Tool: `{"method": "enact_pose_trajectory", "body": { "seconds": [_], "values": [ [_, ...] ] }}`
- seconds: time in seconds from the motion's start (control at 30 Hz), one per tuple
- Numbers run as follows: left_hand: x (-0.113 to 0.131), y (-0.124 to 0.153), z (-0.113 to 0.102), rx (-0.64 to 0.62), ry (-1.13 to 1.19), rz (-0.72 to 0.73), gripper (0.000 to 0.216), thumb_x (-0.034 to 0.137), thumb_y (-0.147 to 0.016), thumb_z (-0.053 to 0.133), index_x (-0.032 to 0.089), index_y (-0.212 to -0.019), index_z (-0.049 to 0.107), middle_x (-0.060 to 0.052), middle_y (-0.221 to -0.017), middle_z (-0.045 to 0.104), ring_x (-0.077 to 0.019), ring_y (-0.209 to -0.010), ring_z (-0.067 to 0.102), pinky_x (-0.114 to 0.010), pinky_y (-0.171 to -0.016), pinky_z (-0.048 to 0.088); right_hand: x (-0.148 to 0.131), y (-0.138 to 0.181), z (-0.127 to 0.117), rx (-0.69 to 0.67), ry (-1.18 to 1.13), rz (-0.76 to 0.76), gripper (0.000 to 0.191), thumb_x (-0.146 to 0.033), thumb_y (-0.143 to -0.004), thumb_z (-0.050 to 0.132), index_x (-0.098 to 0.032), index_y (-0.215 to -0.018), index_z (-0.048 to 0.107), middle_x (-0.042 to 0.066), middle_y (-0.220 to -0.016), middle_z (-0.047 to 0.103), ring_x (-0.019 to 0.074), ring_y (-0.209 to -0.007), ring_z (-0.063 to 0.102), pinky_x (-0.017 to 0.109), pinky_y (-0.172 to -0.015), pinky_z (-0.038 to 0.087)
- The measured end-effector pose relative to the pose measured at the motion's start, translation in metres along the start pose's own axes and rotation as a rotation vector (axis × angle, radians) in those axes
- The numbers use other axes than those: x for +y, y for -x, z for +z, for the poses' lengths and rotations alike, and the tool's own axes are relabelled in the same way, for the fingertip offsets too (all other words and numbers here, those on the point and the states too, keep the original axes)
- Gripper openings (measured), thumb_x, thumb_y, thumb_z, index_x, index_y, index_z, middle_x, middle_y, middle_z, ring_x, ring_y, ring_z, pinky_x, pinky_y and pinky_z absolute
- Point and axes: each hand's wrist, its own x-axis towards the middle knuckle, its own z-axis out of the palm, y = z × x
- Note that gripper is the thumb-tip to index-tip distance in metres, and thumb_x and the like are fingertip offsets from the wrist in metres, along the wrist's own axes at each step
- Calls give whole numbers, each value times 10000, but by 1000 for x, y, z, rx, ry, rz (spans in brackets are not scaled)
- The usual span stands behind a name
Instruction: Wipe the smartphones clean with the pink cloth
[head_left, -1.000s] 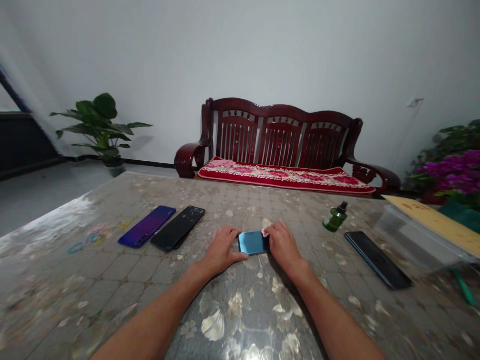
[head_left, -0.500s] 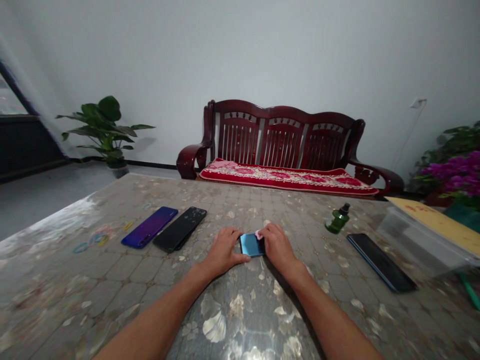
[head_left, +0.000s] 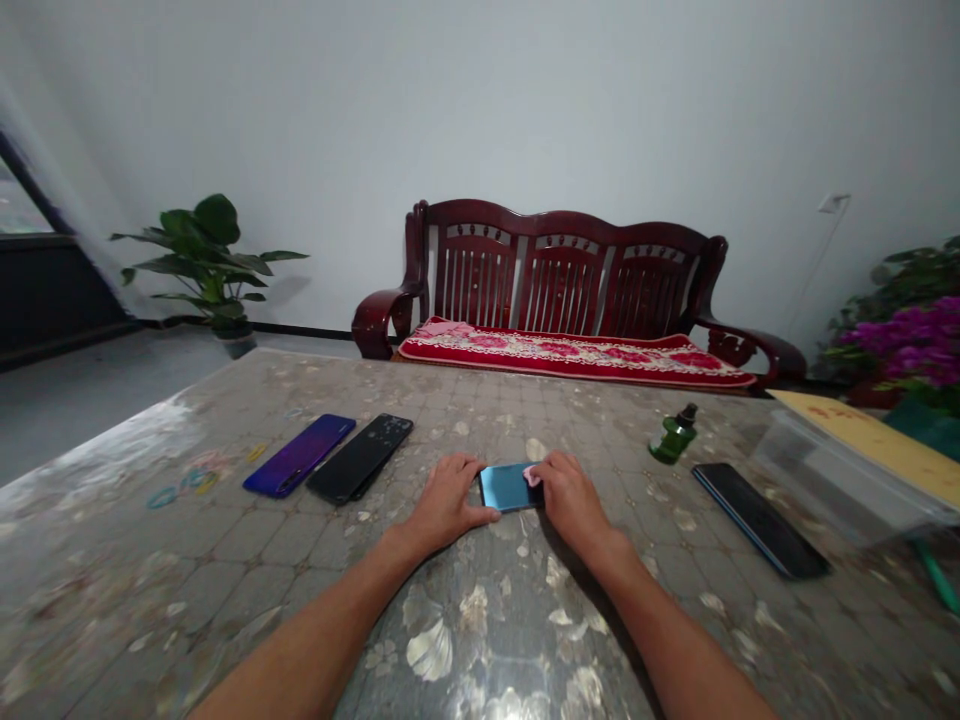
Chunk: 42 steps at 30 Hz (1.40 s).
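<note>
A phone [head_left: 506, 488] lies crosswise on the patterned table, its bluish screen reflecting light. My left hand [head_left: 450, 500] grips its left end, thumb at the near edge and fingers at the far edge. Over the right end, my right hand [head_left: 574, 495] pinches a small pink cloth [head_left: 532, 475] against the screen; the hand covers that end of the phone. Left of my hands lie a dark phone [head_left: 361, 458], apparently on top of another dark flat piece, and a purple-blue phone [head_left: 300, 455].
Coloured rubber bands [head_left: 196, 478] lie at the left. To the right are a green spray bottle [head_left: 673, 436], another dark phone [head_left: 759, 520] and a clear plastic box [head_left: 832, 480] with a yellow sheet [head_left: 870, 440] on top. Beyond the table [head_left: 450, 400] stands a wooden bench [head_left: 562, 270].
My right hand has slid right along the screen with the pink cloth, uncovering more of it. My left hand keeps its hold on the phone.
</note>
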Motion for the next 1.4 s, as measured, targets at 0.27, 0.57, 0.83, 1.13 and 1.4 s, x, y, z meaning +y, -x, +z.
{"method": "enact_pose_trajectory", "body": {
  "seconds": [0.27,0.57,0.83,1.13,1.4],
  "values": [
    [-2,1,3,-8,-21,21,614,392,-716,824,168,-1246,609,-134,-1244,610,-326,-1177,536,-481,-1040,404,-11,7,-1,-38,-32,-108,291,-49,-924,490,-201,-893,736,65,-901,642,197,-890,547,286,-806,427],
    [-9,1,5,-111,-66,215,568,388,-887,676,220,-1400,500,-131,-1423,544,-295,-1304,494,-471,-1110,378,19,2,-12,-16,27,67,324,-14,-883,482,-179,-892,761,85,-919,675,207,-917,577,282,-851,426],
    [-5,-1,5,-121,-314,327,427,392,-947,597,223,-1334,534,-125,-1404,561,-285,-1262,545,-435,-1066,433,31,-1,-15,-30,27,192,337,-60,-882,474,-177,-941,785,98,-934,702,215,-931,611,276,-870,431],
    [10,-6,-6,-144,-298,272,319,336,-1012,448,205,-1266,588,-126,-1268,671,-258,-1100,667,-381,-961,510,35,-9,-21,246,-285,267,353,-93,-816,477,-203,-950,785,61,-932,721,180,-872,653,280,-822,484],
    [22,-9,-16,-158,-342,128,326,349,-1039,355,223,-1125,644,-59,-923,760,-216,-840,726,-271,-732,513,27,-7,-27,438,-298,110,335,-110,-866,460,-202,-985,759,74,-968,682,200,-933,609,331,-880,478]
  ]
}}
